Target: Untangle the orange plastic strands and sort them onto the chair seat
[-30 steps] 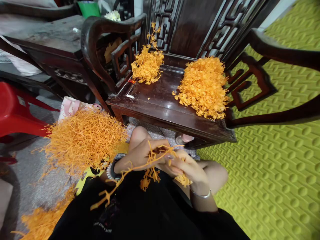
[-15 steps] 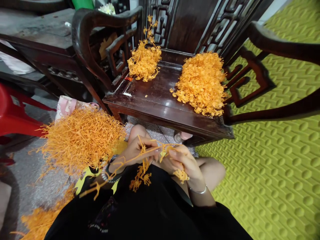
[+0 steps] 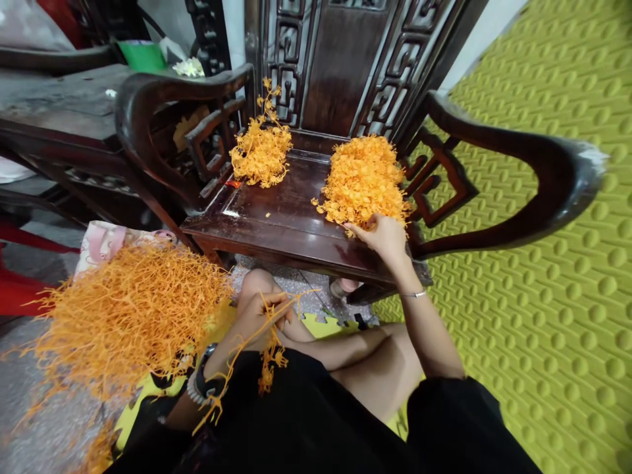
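Observation:
My left hand [image 3: 257,315] is closed on a branching orange plastic stem [image 3: 249,342] above my lap; the stem hangs down past my wrist. My right hand [image 3: 384,237] reaches out to the near edge of the big pile of small orange pieces [image 3: 363,178] on the right of the dark wooden chair seat [image 3: 276,217]. Its fingers are curled at the pile's edge, and what they hold, if anything, is hidden. A smaller orange pile [image 3: 261,155] lies at the seat's back left. A large heap of orange stems [image 3: 128,313] sits on the floor at my left.
The chair's curved armrests [image 3: 498,141] flank the seat. A dark wooden table [image 3: 59,118] stands at the left, with a red plastic stool [image 3: 20,276] near it. Green textured floor mat [image 3: 543,316] covers the right side. A pink bag [image 3: 106,240] lies behind the heap.
My right hand left the stem and moved forward to the big pile on the chair seat. My left hand kept the stem. The view shifted up and to the right.

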`<action>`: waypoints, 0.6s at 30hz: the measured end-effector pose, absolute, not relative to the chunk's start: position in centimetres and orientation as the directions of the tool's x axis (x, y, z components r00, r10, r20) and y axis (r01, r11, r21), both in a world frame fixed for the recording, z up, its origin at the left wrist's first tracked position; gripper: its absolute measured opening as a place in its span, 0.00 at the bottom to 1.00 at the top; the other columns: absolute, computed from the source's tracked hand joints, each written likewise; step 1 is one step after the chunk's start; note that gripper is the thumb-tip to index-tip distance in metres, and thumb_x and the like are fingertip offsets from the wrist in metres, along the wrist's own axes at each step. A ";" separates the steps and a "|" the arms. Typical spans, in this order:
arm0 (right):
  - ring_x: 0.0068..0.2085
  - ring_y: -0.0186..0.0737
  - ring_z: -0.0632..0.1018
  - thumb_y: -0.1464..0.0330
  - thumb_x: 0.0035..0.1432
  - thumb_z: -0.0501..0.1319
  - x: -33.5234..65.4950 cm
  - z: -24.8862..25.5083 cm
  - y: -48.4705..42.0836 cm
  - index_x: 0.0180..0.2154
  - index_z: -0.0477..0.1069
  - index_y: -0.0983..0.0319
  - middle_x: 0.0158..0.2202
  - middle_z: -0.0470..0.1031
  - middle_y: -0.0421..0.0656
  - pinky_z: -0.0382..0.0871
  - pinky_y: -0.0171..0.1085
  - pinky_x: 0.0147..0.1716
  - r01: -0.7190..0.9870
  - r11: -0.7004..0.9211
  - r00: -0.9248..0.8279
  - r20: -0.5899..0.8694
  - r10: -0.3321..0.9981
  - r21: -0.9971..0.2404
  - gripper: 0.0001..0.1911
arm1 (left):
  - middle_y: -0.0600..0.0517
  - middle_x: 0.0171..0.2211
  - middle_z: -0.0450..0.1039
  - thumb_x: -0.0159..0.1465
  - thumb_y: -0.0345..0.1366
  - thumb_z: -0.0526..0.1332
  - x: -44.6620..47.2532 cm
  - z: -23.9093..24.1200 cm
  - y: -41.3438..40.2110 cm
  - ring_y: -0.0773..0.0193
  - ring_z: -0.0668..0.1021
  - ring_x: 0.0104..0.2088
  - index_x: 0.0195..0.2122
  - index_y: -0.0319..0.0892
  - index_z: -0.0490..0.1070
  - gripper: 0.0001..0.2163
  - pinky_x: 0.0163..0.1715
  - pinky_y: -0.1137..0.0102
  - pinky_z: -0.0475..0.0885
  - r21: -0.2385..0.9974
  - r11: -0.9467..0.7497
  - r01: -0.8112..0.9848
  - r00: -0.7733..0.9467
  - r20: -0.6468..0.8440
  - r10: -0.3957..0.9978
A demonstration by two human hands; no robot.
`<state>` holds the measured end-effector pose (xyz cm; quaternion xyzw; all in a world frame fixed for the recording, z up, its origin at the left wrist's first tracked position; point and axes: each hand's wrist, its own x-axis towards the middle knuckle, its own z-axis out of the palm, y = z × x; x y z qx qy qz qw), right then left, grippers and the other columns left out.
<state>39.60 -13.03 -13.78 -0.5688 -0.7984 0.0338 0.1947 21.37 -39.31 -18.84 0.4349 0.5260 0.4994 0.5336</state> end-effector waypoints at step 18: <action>0.21 0.29 0.61 0.53 0.56 0.63 35.8 -13.2 -26.2 0.28 0.66 0.59 0.22 0.60 0.34 0.53 0.32 0.21 -0.333 0.130 -0.124 0.180 0.976 -0.934 0.17 | 0.52 0.27 0.72 0.66 0.44 0.57 28.1 -16.5 -32.1 0.67 0.71 0.27 0.30 0.40 0.71 0.14 0.30 0.72 0.64 0.975 -0.218 0.030 -0.087 0.220 0.972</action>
